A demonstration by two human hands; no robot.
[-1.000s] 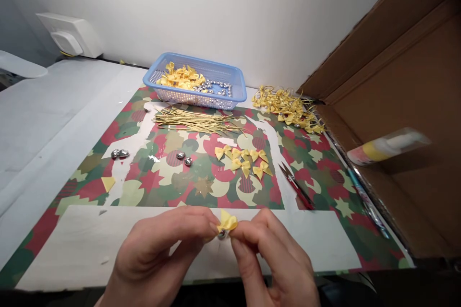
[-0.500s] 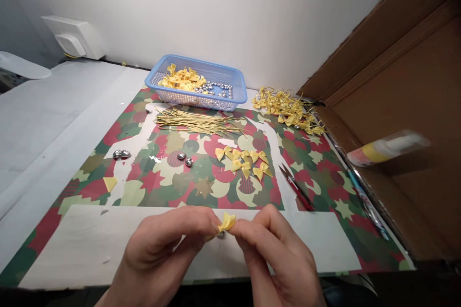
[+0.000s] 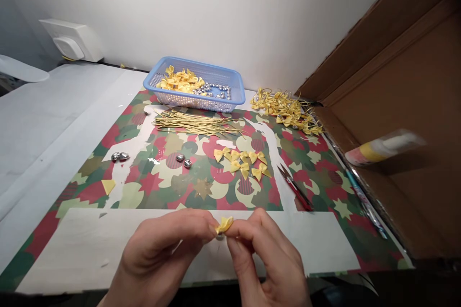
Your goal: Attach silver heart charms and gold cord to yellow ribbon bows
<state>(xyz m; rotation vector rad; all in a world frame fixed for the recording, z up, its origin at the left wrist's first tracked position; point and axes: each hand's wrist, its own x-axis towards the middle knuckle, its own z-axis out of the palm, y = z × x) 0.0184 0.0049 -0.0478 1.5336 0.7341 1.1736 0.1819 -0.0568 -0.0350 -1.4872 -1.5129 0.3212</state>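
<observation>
Close to the table's front edge, a yellow ribbon bow (image 3: 225, 224) is pinched between my two hands. My left hand (image 3: 163, 242) grips its left side with thumb and forefinger. From the other side, the fingertips of my right hand (image 3: 268, 254) close on the bow. A small silver bell (image 3: 220, 236) shows just beneath it, partly hidden by the fingers. Beyond the hands lie several loose yellow bows (image 3: 244, 169). Two silver bells (image 3: 184, 160) rest left of them, and another pair of bells (image 3: 120, 156) sits farther left.
A blue basket (image 3: 194, 100) with bows and silver bells stands against the wall. Before it lies a bundle of gold cords (image 3: 196, 122). Finished-looking bows with cords form a pile (image 3: 286, 110) at the back right. Red-handled snips (image 3: 295, 188) and a glue bottle (image 3: 382, 149) are at right.
My right hand has shifted slightly left and its thumb has moved lower. The bow between the fingers is tilted and flatter now. The objects on the table keep their places.
</observation>
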